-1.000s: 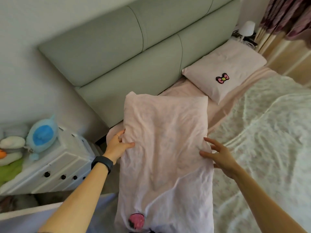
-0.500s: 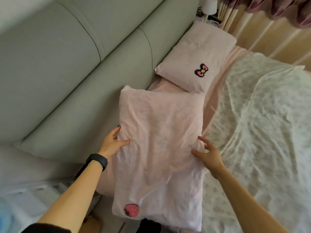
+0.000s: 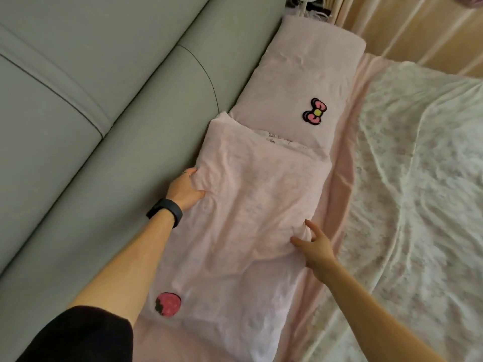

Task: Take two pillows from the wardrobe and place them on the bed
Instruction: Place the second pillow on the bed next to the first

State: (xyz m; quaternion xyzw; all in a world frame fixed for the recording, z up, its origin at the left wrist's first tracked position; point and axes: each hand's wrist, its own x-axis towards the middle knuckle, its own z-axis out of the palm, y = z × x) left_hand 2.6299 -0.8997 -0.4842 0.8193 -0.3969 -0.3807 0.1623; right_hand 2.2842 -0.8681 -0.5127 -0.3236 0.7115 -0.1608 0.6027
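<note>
Moved since earlier: near pillow (image 3: 251, 205) has come down from mid-air and now lies on the bed, its far edge overlapping the second pillow; the view has swung in closer along the headboard.
Bed: pink sheet (image 3: 342, 158) shows as a strip beside both pillows; a pale floral cover (image 3: 407, 178) lies over the right part.
Headboard: grey-green padded panels (image 3: 104, 74) run along the left, with both pillows lying against its base.
Near pillow: pale pink, creased, lengthwise along the headboard, with a red strawberry patch (image 3: 168, 303) on its near left corner.
Far pillow: second pink pillow (image 3: 308, 74) lies flat beyond it, bearing a pink bow patch (image 3: 314, 111).
Left hand: left hand (image 3: 184, 188) grips the near pillow's left edge, fingers tucked under the fabric, thumb on top; a black wristband (image 3: 165, 211) sits on the wrist.
Right hand: right hand (image 3: 315, 246) is spread, fingers apart, fingertips touching the pillow's right edge and holding nothing.
</note>
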